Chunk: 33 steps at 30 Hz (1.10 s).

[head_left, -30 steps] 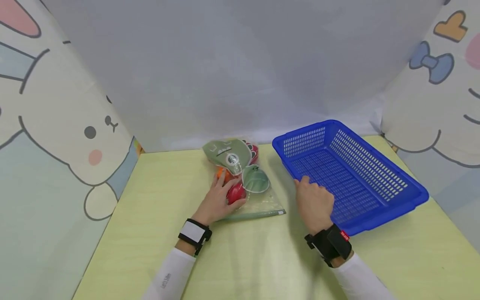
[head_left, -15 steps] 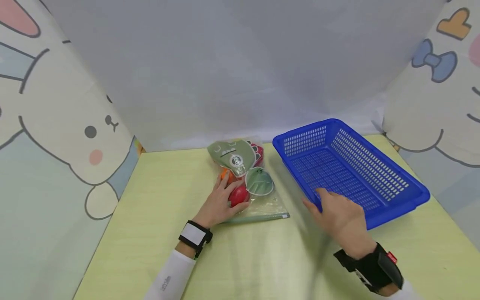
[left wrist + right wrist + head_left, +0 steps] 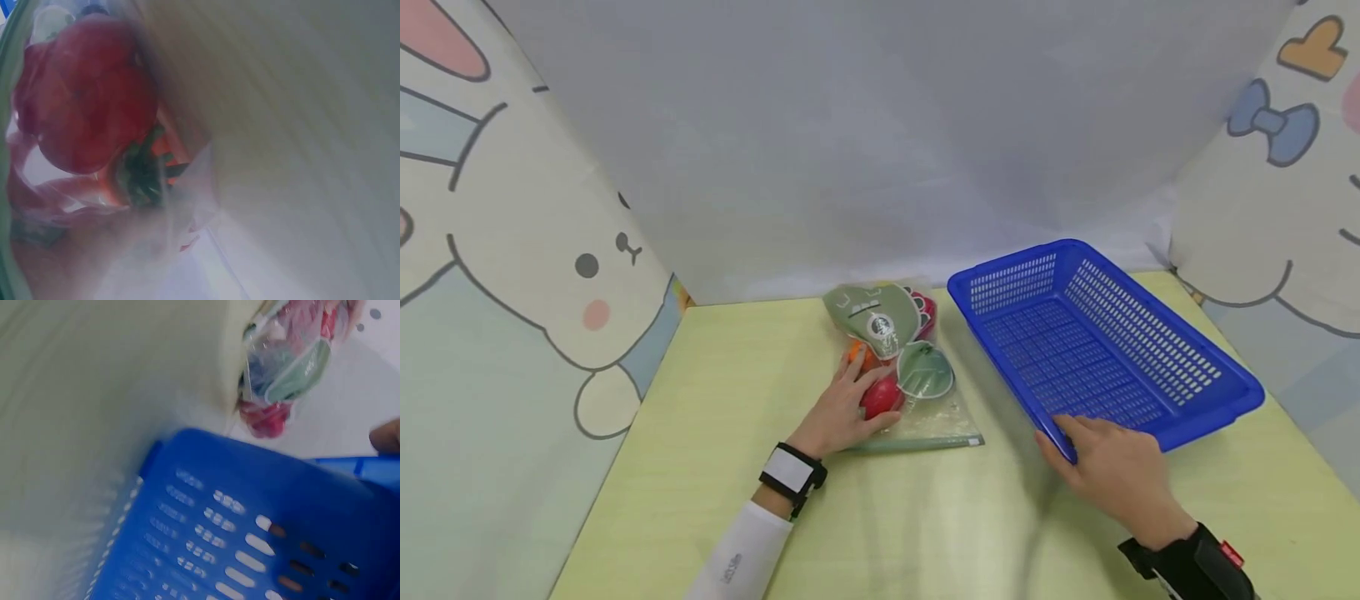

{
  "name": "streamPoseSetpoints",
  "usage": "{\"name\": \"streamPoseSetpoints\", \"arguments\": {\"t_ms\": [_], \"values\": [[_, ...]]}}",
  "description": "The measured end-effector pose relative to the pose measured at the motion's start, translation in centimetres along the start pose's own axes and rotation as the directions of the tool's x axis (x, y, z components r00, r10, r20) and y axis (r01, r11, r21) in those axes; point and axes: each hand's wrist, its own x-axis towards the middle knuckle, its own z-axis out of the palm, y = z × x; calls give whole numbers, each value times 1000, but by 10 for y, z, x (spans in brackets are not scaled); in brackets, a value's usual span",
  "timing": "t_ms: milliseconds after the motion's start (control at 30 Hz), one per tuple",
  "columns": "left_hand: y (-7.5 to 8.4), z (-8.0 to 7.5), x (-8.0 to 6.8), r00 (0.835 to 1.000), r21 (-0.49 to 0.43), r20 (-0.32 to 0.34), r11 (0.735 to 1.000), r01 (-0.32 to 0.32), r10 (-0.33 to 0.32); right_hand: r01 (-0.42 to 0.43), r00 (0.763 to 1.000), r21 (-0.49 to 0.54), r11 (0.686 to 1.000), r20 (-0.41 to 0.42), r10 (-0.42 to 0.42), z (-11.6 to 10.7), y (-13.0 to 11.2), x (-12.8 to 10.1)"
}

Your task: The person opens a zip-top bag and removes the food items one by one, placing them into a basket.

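While the head view looks down on the yellow-green tabletop [image 3: 925, 517], the left hand [image 3: 842, 412] rests with relaxed, straight fingers on a clear bag [image 3: 898, 367] of red and orange toys, and the right hand [image 3: 1112, 471] has its grip on the near corner of the blue basket [image 3: 1105, 350], thumb over the rim. Close up, the left wrist view shows a red fruit [image 3: 87, 106] inside the plastic, blurred. From the right wrist, the basket's slotted wall [image 3: 250, 531] fills the frame, with the bag [image 3: 287, 369] beyond it.

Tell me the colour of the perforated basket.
Blue; the basket shows best in the head view.
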Motion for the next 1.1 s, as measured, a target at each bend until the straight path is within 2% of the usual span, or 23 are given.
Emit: {"name": "streamPoseSetpoints", "arguments": {"t_ms": [100,233,300,400,533,700,867,1000,1067,1100], "values": [[20,7,-18,999,27,-32,999,44,-43,75,985,-10,997,-155,-76,7,6,-5],[24,6,-18,1000,34,-19,999,22,-22,75,957,-53,996,-276,-87,13,-4,-1],[25,6,-18,1000,38,-8,999,18,-18,57,951,-53,997,-301,-70,15,-9,2],[27,5,-16,1000,41,4,999,13,-14,1,964,-27,1000,-267,-8,17,-18,6],[29,7,-12,1000,31,21,1000,7,-8,-97,984,14,995,-146,98,16,-30,12],[34,12,-8,1000,7,16,1000,6,-7,-201,980,39,979,-1,201,13,-37,18],[43,16,-15,999,11,6,999,40,-40,-193,981,34,981,43,191,11,-36,19],[55,17,-32,994,23,-6,994,108,-108,-192,977,47,980,103,187,5,-33,17],[61,16,-44,989,41,-23,988,146,-145,-169,983,51,984,81,165,2,-31,16],[65,16,-51,986,46,-33,986,162,-161,-139,990,50,989,36,137,1,-31,16]]}}
